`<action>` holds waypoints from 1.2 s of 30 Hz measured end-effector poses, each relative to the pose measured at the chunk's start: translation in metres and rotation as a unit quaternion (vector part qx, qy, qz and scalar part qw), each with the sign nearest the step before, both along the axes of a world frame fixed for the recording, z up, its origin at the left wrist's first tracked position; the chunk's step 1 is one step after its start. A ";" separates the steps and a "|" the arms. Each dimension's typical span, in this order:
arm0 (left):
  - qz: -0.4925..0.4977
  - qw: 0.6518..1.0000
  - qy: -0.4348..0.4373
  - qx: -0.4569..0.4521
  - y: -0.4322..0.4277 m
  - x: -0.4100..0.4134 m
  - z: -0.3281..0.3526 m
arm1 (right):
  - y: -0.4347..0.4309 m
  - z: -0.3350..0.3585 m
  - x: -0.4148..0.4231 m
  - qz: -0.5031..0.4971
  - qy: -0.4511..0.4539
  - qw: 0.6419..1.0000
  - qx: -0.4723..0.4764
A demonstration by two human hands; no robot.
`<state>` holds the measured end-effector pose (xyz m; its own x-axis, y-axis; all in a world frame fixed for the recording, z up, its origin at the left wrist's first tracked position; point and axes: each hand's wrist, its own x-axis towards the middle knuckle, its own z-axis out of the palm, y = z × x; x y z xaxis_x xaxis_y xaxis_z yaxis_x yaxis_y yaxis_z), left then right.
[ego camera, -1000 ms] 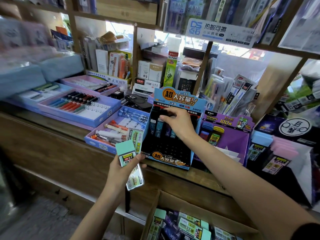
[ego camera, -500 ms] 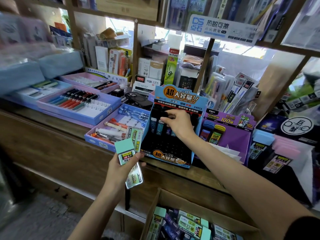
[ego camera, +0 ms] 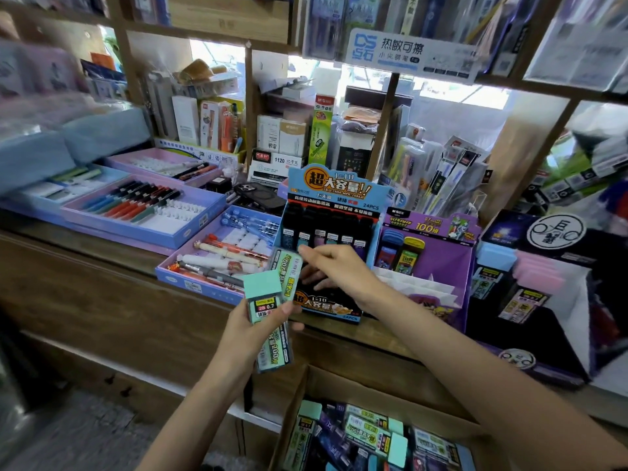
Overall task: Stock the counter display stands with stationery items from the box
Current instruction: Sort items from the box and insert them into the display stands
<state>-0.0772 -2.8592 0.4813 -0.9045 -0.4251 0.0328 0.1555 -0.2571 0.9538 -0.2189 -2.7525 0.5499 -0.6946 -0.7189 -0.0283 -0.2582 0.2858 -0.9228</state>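
A blue and black display stand (ego camera: pixel 334 195) sits on the wooden counter (ego camera: pixel 102 287), its top row filled with lead refill cases (ego camera: pixel 326 237). My left hand (ego camera: pixel 251 329) grips a mint-capped lead case (ego camera: pixel 266 297) in front of the stand, with another case (ego camera: pixel 275 351) under it. My right hand (ego camera: pixel 334 271) pinches the top of a second mint case (ego camera: pixel 284 270) just beside the left hand's one, low in front of the stand. An open cardboard box (ego camera: pixel 307 382) below the counter holds several more cases (ego camera: pixel 367 433).
A purple display stand (ego camera: pixel 431 256) stands right of the blue one, a black stand (ego camera: pixel 530 300) with pastel cases farther right. Pen trays (ego camera: pixel 146 212) and a blue tray of pens (ego camera: pixel 224 253) fill the counter's left. Shelves of boxes rise behind.
My right hand left the stand's top row and came down to the left hand, where it now pinches a mint case. The left hand rose slightly toward the stand.
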 end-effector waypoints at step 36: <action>-0.155 0.986 0.016 -0.061 0.191 -0.074 0.057 | 0.227 0.027 0.019 -0.168 0.100 0.981 -0.009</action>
